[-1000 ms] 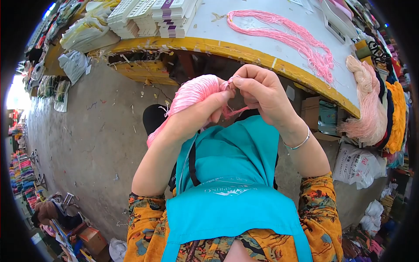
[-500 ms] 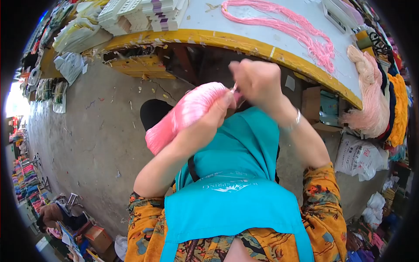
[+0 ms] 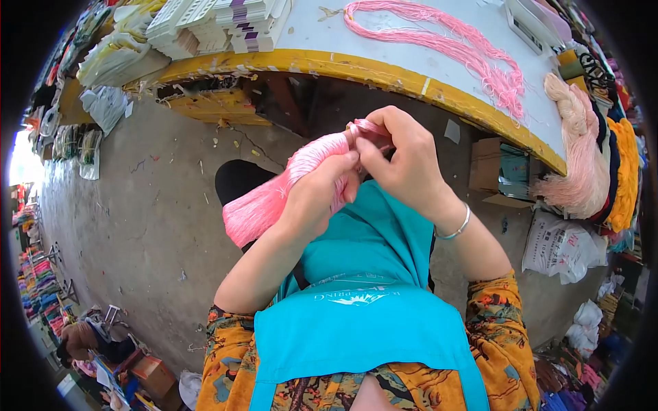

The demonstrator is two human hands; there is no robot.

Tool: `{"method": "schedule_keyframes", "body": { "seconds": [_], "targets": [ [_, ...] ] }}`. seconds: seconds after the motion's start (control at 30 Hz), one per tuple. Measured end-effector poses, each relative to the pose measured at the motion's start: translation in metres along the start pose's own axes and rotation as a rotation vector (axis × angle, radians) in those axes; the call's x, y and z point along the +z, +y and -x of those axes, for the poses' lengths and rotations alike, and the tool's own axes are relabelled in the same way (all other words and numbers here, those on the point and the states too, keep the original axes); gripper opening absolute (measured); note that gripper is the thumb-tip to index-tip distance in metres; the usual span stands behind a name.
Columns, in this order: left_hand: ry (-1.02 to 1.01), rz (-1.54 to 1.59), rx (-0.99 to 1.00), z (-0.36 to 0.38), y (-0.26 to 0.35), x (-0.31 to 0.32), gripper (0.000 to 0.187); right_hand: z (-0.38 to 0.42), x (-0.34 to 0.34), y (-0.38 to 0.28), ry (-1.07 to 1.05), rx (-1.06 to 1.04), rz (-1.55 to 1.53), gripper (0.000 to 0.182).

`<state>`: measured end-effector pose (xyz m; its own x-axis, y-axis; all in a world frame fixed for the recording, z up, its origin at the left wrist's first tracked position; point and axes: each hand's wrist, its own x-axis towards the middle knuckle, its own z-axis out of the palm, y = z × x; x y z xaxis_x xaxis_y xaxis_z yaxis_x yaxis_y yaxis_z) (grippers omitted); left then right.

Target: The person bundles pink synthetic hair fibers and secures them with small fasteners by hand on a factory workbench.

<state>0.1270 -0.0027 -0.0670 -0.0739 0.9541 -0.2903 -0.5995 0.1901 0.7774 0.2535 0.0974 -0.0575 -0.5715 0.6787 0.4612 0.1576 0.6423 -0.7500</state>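
Observation:
A thick bundle of glossy pink thread (image 3: 264, 205) lies across my left forearm side, its loose end pointing down and left. My left hand (image 3: 321, 185) is wrapped round the bundle near its upper end. At that end my right hand (image 3: 401, 154) pinches a looped strand of the same pink thread (image 3: 370, 127), thumb and fingers close together. The fingertips of both hands nearly meet there. Just where the strand passes round the bundle is partly hidden by my fingers.
Ahead is a white table (image 3: 322, 34) with a yellow edge. A pink skein (image 3: 439, 41) lies on it, near stacked white cards (image 3: 219, 24). Peach thread (image 3: 579, 151) and orange thread (image 3: 620, 178) hang at the right, above a white plastic bag (image 3: 558, 246). A cardboard box (image 3: 486, 168) stands beneath.
My right hand has turned over and come to the bundle's upper end, its fingers now at the pink loop. My left hand has shifted slightly down and left with the bundle.

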Motion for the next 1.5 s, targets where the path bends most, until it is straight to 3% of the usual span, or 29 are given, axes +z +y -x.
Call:
{"method": "schedule_keyframes", "body": {
  "seconds": [0.03,0.1,0.23,0.3,0.43,0.47,0.63,0.73,0.8,0.83,0.9,0.93,1.1,1.17,1.27,1.33,1.5],
  "targets": [
    [0.001,0.002,0.001,0.001,-0.001,0.000,0.018,0.002,0.001,-0.001,0.038,-0.078,0.047,0.015],
    [-0.020,0.002,0.067,0.003,0.000,0.004,0.016,0.007,-0.001,-0.008,-0.010,-0.021,0.074,0.022],
    [-0.041,0.019,0.059,0.005,-0.002,-0.004,0.024,0.008,0.005,-0.012,0.024,0.120,-0.196,0.030],
    [-0.088,-0.086,0.081,0.009,0.001,-0.003,0.049,0.009,0.010,-0.009,0.027,0.153,-0.251,0.032],
    [-0.134,-0.325,0.070,0.013,0.011,0.003,0.067,0.012,0.014,-0.005,0.092,0.170,-0.316,0.025],
    [-0.099,-0.556,0.198,0.012,0.009,0.005,0.066,0.012,0.014,-0.005,0.108,0.205,-0.351,0.023],
    [-0.090,-0.827,0.513,0.011,0.006,0.004,0.055,0.007,-0.003,-0.014,0.039,0.258,-0.266,0.012],
    [-0.076,-0.823,0.497,0.008,0.005,-0.006,0.044,-0.004,-0.023,-0.029,-0.098,0.143,0.016,0.006],
    [0.007,-0.459,0.299,0.011,0.009,-0.002,0.027,-0.013,-0.038,-0.039,-0.361,0.403,-0.235,0.009],
    [0.039,-0.477,0.230,0.017,0.025,0.003,0.022,-0.016,-0.045,-0.029,-0.430,0.339,-0.204,0.015],
    [0.073,-0.588,0.411,0.010,0.021,0.003,0.023,-0.018,-0.048,-0.022,-0.457,0.363,-0.338,0.015],
    [0.039,-0.592,0.378,0.009,0.019,0.001,0.025,-0.019,-0.048,-0.021,-0.480,0.386,-0.476,0.017],
    [-0.081,-0.417,0.165,0.009,0.026,0.005,0.022,-0.013,-0.045,-0.024,-0.489,0.446,-0.569,0.018],
    [-0.080,-0.417,0.196,0.010,0.026,0.000,0.022,-0.011,-0.049,-0.024,-0.527,0.393,-0.326,0.015],
    [-0.087,-0.423,0.215,0.011,0.030,-0.001,0.021,-0.005,-0.043,-0.027,-0.444,0.384,-0.208,0.011],
    [0.022,-0.463,0.297,0.011,0.029,0.002,0.015,-0.001,-0.039,-0.027,-0.391,0.366,-0.255,0.010],
    [0.054,-0.435,0.292,0.008,0.026,0.001,0.014,0.000,-0.036,-0.030,-0.345,0.393,-0.343,0.010]
  ]
}}
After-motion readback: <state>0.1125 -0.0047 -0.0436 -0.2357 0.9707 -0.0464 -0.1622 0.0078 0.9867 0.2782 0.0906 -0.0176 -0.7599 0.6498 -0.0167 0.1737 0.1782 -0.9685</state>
